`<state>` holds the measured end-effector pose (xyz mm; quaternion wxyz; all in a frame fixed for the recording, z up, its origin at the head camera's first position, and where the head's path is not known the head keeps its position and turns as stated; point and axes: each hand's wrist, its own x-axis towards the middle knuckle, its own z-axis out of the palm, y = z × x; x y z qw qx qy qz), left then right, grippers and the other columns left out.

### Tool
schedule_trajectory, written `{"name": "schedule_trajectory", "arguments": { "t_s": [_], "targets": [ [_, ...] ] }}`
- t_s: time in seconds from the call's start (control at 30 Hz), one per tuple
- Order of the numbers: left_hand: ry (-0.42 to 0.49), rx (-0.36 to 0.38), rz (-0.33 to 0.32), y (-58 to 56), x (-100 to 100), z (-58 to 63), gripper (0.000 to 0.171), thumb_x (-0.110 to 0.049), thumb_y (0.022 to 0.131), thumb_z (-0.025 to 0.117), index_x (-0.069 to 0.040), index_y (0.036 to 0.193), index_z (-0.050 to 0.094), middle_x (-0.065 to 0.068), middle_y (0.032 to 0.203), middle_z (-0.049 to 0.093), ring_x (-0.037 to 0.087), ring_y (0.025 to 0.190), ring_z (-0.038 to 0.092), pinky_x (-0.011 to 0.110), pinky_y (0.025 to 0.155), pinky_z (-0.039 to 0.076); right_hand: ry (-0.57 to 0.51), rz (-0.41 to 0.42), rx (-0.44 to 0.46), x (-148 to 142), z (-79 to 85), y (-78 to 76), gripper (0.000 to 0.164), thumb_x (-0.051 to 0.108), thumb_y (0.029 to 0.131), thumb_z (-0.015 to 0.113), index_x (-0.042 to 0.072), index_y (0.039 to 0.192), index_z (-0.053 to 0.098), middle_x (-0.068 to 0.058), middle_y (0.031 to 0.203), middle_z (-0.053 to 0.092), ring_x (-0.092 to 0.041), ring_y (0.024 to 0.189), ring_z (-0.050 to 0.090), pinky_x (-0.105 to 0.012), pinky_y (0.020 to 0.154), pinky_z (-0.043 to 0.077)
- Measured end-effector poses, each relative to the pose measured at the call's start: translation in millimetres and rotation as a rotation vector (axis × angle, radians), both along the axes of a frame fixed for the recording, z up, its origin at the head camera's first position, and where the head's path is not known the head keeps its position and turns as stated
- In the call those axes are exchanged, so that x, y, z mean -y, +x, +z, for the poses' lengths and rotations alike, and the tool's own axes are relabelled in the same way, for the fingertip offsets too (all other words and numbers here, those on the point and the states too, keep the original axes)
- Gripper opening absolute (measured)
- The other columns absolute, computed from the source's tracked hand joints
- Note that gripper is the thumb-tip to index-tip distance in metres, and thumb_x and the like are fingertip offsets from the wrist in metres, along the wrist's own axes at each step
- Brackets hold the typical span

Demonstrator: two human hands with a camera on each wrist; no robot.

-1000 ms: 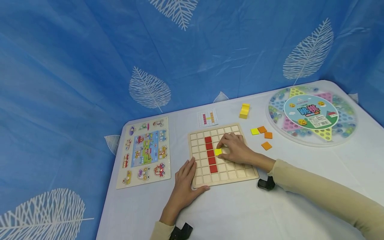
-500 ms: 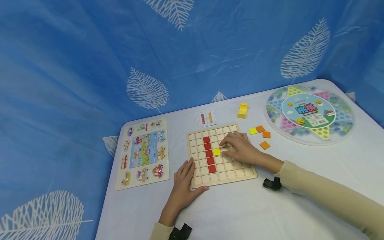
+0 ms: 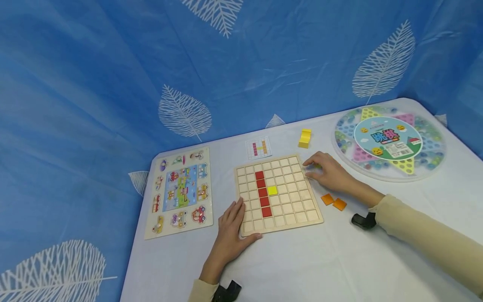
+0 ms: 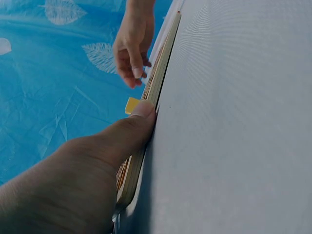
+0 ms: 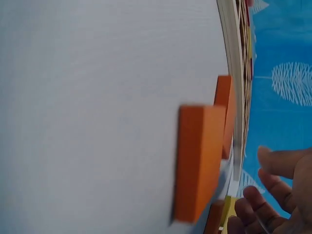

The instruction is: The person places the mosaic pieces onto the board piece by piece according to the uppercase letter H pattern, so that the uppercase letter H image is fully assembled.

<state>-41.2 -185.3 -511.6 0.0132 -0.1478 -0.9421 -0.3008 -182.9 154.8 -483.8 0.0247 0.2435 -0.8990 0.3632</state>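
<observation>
My left hand (image 3: 230,228) rests at the near left corner of a wooden grid board (image 3: 281,226), fingers extended along its left edge. In the left wrist view, its thumb (image 4: 131,126) touches the board's side. A column of red tiles (image 3: 263,193) lies in the grid, with one yellow tile (image 3: 272,190) beside it. My right hand (image 3: 332,173) hovers just off the board's right edge, thumb and fingers apart, over a partly hidden yellow tile (image 3: 318,166). Two orange tiles (image 3: 339,204) lie nearer me. An orange tile (image 5: 213,219) shows below the fingers in the right wrist view.
A printed pattern card (image 3: 258,148) lies behind the board, with a yellow block (image 3: 305,138) to its right. At left lies a vehicle puzzle board (image 3: 151,230). A round Chinese checkers set (image 3: 388,138) occupies the right rear. Blue curtain (image 3: 264,63) hangs behind the table.
My right hand has left the yellow tile in the grid and moved right to the loose tiles. Orange tiles there have shifted towards me. My left hand stays put.
</observation>
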Motion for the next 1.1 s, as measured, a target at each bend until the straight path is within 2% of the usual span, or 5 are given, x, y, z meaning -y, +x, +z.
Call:
{"name": "schedule_trajectory", "arguments": {
  "t_s": [0.27,0.5,0.73,0.87,1.1],
  "targets": [
    [0.002,-0.004,0.006,-1.2,1.1,1.0,0.1,-0.049,0.077,0.079,-0.007,0.153,0.031,0.004,0.163,0.025,0.029,0.149,0.02,0.054,0.11,0.023,0.05,-0.086,0.011,-16.7,-1.1,-4.4,0.034,-0.001,0.087,0.068,-0.001,0.121,0.063,-0.014,0.105,0.057,-0.02,0.078,0.049,-0.031,0.069,0.041],
    [-0.002,-0.019,0.004,-1.0,1.3,-0.6,0.1,-0.05,0.076,0.08,-0.007,0.153,0.032,0.005,0.162,0.026,0.03,0.149,0.021,0.054,0.109,0.024,0.067,-0.102,0.048,-18.5,-1.3,-7.1,0.033,-0.006,0.088,0.063,-0.003,0.121,0.063,-0.016,0.106,0.056,-0.021,0.078,0.049,-0.029,0.067,0.04],
    [0.0,0.001,0.006,0.1,0.7,-1.7,0.1,-0.051,0.077,0.078,-0.008,0.154,0.031,0.003,0.163,0.024,0.029,0.149,0.02,0.054,0.11,0.023,0.056,-0.097,0.028,-16.3,-3.8,-6.2,0.026,-0.005,0.084,0.069,-0.002,0.11,0.068,-0.013,0.099,0.06,-0.018,0.073,0.048,-0.026,0.062,0.039],
    [0.001,0.012,0.009,0.7,-0.3,-1.4,0.1,-0.051,0.077,0.078,-0.008,0.154,0.031,0.002,0.163,0.024,0.028,0.15,0.019,0.054,0.11,0.023,0.064,-0.092,0.015,-15.9,-4.1,-4.7,0.028,-0.004,0.083,0.071,-0.002,0.111,0.067,-0.013,0.098,0.06,-0.017,0.072,0.047,-0.025,0.061,0.039],
    [0.009,0.018,0.009,0.9,-1.5,0.0,0.1,-0.05,0.077,0.079,-0.006,0.153,0.032,0.003,0.163,0.024,0.029,0.149,0.02,0.055,0.11,0.022,0.086,-0.104,0.055,-15.9,-1.2,-2.2,0.026,-0.002,0.087,0.069,-0.005,0.113,0.068,-0.019,0.106,0.057,-0.019,0.074,0.048,-0.026,0.061,0.039]
  ]
}}
